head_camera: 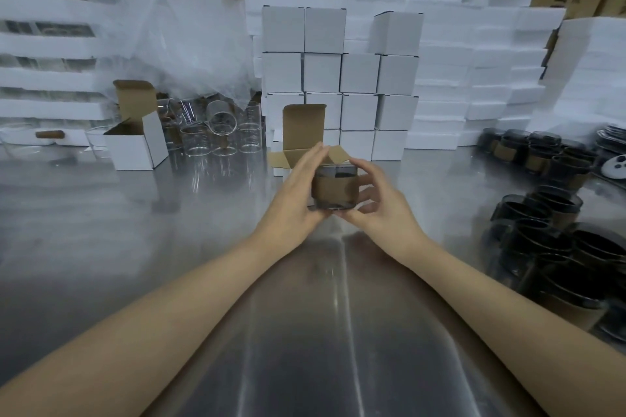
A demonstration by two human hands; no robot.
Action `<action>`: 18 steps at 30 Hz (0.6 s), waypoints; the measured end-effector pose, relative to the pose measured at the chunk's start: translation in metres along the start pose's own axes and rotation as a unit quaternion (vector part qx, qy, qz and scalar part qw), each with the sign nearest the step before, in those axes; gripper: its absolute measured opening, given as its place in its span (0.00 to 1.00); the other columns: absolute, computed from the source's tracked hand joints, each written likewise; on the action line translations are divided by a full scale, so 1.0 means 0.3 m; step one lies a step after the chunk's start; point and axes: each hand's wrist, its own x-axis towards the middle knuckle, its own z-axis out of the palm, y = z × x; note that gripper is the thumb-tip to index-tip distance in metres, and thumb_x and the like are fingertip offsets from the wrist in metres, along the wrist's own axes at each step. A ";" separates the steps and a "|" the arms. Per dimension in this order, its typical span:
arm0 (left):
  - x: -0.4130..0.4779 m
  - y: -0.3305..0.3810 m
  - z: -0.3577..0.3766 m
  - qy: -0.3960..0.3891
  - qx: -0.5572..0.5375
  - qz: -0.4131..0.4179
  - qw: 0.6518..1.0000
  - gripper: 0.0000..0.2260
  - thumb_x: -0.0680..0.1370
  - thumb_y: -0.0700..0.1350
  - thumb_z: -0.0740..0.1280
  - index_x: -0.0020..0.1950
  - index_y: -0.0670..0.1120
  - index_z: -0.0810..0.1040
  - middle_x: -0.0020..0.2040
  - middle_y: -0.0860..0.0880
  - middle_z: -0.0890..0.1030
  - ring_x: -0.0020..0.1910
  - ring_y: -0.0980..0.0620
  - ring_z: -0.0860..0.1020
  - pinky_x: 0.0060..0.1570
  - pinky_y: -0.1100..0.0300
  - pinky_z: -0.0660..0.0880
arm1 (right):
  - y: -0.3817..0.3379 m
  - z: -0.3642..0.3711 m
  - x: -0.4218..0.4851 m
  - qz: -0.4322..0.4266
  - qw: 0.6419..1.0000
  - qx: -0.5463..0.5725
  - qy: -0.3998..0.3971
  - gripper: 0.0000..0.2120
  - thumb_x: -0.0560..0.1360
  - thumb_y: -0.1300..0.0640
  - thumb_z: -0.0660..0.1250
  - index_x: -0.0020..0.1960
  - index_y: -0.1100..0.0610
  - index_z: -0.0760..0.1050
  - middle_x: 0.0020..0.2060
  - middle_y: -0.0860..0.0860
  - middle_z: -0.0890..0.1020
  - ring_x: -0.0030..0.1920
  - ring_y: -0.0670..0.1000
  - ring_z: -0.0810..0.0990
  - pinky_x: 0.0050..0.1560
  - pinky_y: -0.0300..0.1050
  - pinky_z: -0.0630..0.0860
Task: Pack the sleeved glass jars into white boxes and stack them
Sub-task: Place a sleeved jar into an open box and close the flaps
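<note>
1. The grey, reflective steel bench point(135, 247) carries everything; the work in hand sits at its middle.
2. At the back stands a wall of closed white cardboard boxes point(359, 73). Eleven fronts show in the three upper rows and at least two more in the bottom row; any others are hidden.
3. On the right lie two groups of dark glass sleeved jars point(548, 247). They overlap too much for a firm count, though I judge well over a dozen.
4. There are two open boxes, white outside and brown inside. One open white box point(303, 129) stands directly behind the hands with its lid flap upright. A second open box point(135, 145) is at the left, beside a cluster of clear glasses point(216, 135).
5. One dark glass jar point(333, 188) with a brown card sleeve is held upright just above the bench, in front of the nearer box's mouth.
6. The left hand point(298, 189) is flat, its straight fingers pressing the jar's left side. The right hand point(376, 200) is curled round the other side, with its thumb near the rim.
7. To do the step well, lift the jar level over the mouth and lower it straight — the splayed side flaps could snag the sleeve.
</note>
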 end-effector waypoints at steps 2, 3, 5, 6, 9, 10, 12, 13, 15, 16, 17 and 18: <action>-0.003 0.004 -0.001 0.014 0.041 0.048 0.998 0.35 0.70 0.39 0.75 0.73 0.48 0.64 0.71 0.51 0.66 0.69 0.57 0.66 0.65 0.65 0.67 | -0.002 -0.002 -0.004 -0.031 0.999 -0.015 0.018 0.35 0.66 0.64 0.77 0.66 0.43 0.67 0.53 0.46 0.76 0.44 0.43 0.77 0.43 0.32 0.75; -0.006 0.005 -0.002 0.020 0.052 0.047 0.997 0.34 0.69 0.40 0.76 0.72 0.46 0.66 0.69 0.50 0.67 0.66 0.58 0.67 0.64 0.66 0.68 | -0.004 -0.002 -0.007 -0.048 0.998 -0.025 0.025 0.35 0.66 0.64 0.78 0.65 0.43 0.67 0.53 0.46 0.75 0.46 0.42 0.77 0.43 0.33 0.75; -0.011 0.008 -0.002 0.029 0.061 0.015 0.998 0.35 0.68 0.42 0.77 0.72 0.44 0.65 0.63 0.53 0.65 0.59 0.62 0.67 0.60 0.72 0.67 | -0.011 -0.004 -0.011 -0.081 0.995 -0.051 0.030 0.36 0.64 0.61 0.79 0.63 0.40 0.67 0.54 0.44 0.72 0.49 0.41 0.76 0.44 0.34 0.76; -0.013 0.007 -0.002 0.028 0.058 0.000 0.998 0.37 0.68 0.42 0.78 0.73 0.44 0.65 0.62 0.54 0.64 0.57 0.64 0.67 0.59 0.75 0.65 | -0.014 -0.005 -0.013 -0.088 0.994 -0.054 0.025 0.36 0.64 0.60 0.80 0.62 0.38 0.66 0.55 0.43 0.72 0.50 0.41 0.76 0.44 0.34 0.76; -0.012 -0.002 -0.005 0.009 0.034 -0.027 0.999 0.37 0.68 0.40 0.77 0.73 0.43 0.65 0.59 0.54 0.66 0.55 0.66 0.67 0.56 0.78 0.64 | -0.020 -0.006 -0.014 -0.072 0.996 -0.044 0.000 0.34 0.63 0.57 0.80 0.61 0.38 0.67 0.59 0.42 0.73 0.53 0.44 0.77 0.43 0.32 0.77; -0.011 -0.003 -0.005 0.003 0.026 -0.034 0.999 0.36 0.68 0.40 0.77 0.73 0.44 0.65 0.59 0.53 0.68 0.54 0.66 0.67 0.55 0.79 0.64 | -0.022 -0.006 -0.014 -0.062 0.997 -0.035 -0.005 0.34 0.63 0.57 0.81 0.61 0.39 0.68 0.59 0.41 0.73 0.54 0.45 0.77 0.44 0.33 0.77; -0.009 -0.007 -0.003 -0.005 0.020 -0.043 0.999 0.35 0.68 0.40 0.77 0.72 0.44 0.66 0.59 0.51 0.70 0.54 0.65 0.68 0.53 0.79 0.64 | -0.025 -0.008 -0.015 -0.042 0.999 -0.008 -0.011 0.33 0.63 0.58 0.81 0.60 0.40 0.69 0.58 0.38 0.74 0.54 0.47 0.78 0.45 0.38 0.80; -0.009 -0.008 -0.002 -0.008 0.020 -0.046 0.999 0.35 0.68 0.40 0.77 0.72 0.44 0.66 0.59 0.51 0.70 0.53 0.65 0.68 0.52 0.79 0.64 | -0.027 -0.009 -0.016 -0.033 0.999 0.005 -0.014 0.33 0.63 0.59 0.81 0.61 0.40 0.69 0.58 0.38 0.74 0.54 0.48 0.78 0.46 0.40 0.80; -0.009 -0.010 -0.001 -0.014 0.024 -0.054 0.998 0.34 0.69 0.41 0.77 0.72 0.44 0.67 0.57 0.51 0.70 0.50 0.65 0.68 0.50 0.78 0.65 | -0.028 -0.012 -0.018 -0.020 0.999 0.024 -0.022 0.33 0.63 0.60 0.80 0.61 0.42 0.69 0.58 0.40 0.74 0.54 0.49 0.79 0.47 0.42 0.81; -0.009 -0.011 -0.002 -0.017 0.026 -0.058 0.998 0.34 0.69 0.42 0.77 0.72 0.45 0.67 0.57 0.52 0.70 0.48 0.65 0.68 0.49 0.77 0.66 | -0.028 -0.013 -0.018 -0.016 0.999 0.030 -0.026 0.33 0.63 0.60 0.80 0.61 0.43 0.69 0.58 0.40 0.74 0.54 0.49 0.80 0.47 0.41 0.81; -0.008 -0.011 -0.003 -0.019 0.029 -0.060 0.998 0.34 0.69 0.43 0.77 0.72 0.45 0.67 0.56 0.52 0.70 0.47 0.64 0.69 0.48 0.76 0.67 | -0.028 -0.013 -0.016 -0.014 0.999 0.033 -0.030 0.33 0.63 0.60 0.80 0.61 0.42 0.69 0.58 0.40 0.73 0.54 0.49 0.80 0.47 0.40 0.80; -0.008 -0.012 -0.004 -0.020 0.031 -0.061 0.997 0.33 0.69 0.44 0.77 0.71 0.46 0.67 0.55 0.53 0.70 0.47 0.64 0.69 0.48 0.76 0.67 | -0.029 -0.013 -0.016 -0.013 0.999 0.034 -0.033 0.33 0.64 0.61 0.80 0.61 0.41 0.68 0.58 0.39 0.73 0.54 0.49 0.80 0.46 0.38 0.80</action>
